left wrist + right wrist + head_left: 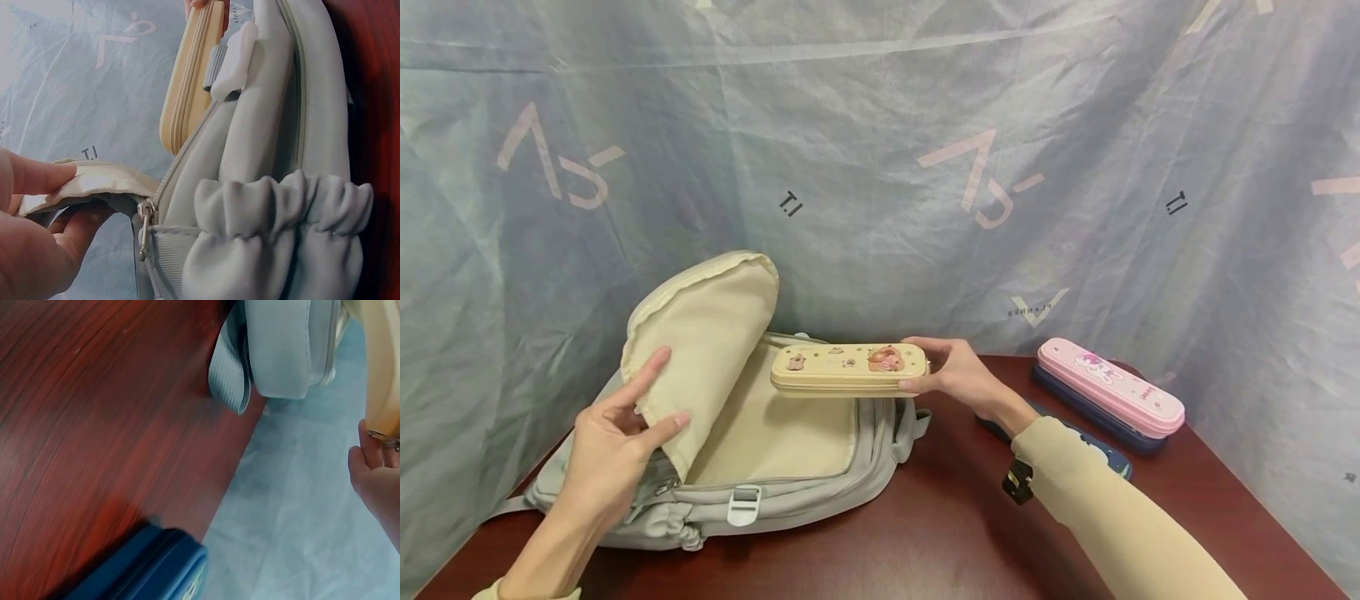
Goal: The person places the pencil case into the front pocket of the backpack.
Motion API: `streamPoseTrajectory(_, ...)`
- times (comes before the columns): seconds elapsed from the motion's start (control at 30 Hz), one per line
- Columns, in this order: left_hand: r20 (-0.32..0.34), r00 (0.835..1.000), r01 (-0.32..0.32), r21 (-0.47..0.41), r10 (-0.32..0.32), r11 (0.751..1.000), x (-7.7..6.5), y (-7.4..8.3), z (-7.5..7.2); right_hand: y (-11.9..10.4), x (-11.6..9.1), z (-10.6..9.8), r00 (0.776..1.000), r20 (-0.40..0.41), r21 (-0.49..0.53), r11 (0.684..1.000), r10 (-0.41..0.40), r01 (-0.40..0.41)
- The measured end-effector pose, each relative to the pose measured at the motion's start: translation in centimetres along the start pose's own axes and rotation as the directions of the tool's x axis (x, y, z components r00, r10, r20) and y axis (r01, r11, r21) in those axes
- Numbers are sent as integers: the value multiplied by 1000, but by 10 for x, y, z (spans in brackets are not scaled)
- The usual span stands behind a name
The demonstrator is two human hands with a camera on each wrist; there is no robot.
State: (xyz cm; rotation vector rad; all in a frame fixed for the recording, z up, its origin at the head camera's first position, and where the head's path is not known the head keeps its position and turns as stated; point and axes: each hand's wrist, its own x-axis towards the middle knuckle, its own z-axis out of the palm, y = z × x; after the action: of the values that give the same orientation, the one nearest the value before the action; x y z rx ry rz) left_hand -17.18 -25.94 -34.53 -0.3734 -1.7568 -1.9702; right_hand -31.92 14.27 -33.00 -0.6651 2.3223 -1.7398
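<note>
A pale grey-green backpack lies on the table with its front flap raised, showing a cream lining. My left hand pinches the edge of that flap between thumb and fingers; the left wrist view shows the zipper pull close by. My right hand grips the right end of a yellow pencil case with small cartoon animals on its lid. Level and lid up, the case is held over the backpack's opened compartment. In the right wrist view, a metal zipper pull hangs at the case's end, by the fingers.
On the right, a pink pencil case lies on top of a dark blue one. Another blue pencil case is partly hidden behind my right forearm. A grey printed curtain hangs behind the dark red table.
</note>
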Motion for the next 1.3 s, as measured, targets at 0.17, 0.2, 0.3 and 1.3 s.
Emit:
streamPoseTrajectory(0.17,-14,1000,-7,-7,6,1000,1,1,1,-2,10,10,1000,12,-3,1000,0,0)
streamPoseTrajectory(0.2,-18,1000,-5,-7,5,1000,1,1,1,-2,12,12,1000,11,-3,1000,3,-3)
streamPoseTrajectory(0.3,-27,1000,0,-13,-1,1000,0,2,1,-1,19,19,1000,13,-5,1000,5,-5)
streamPoseTrajectory(1.3,-69,997,20,-7,-21,1000,-1,7,1,-10,72,81,999,42,-155,988,34,-27)
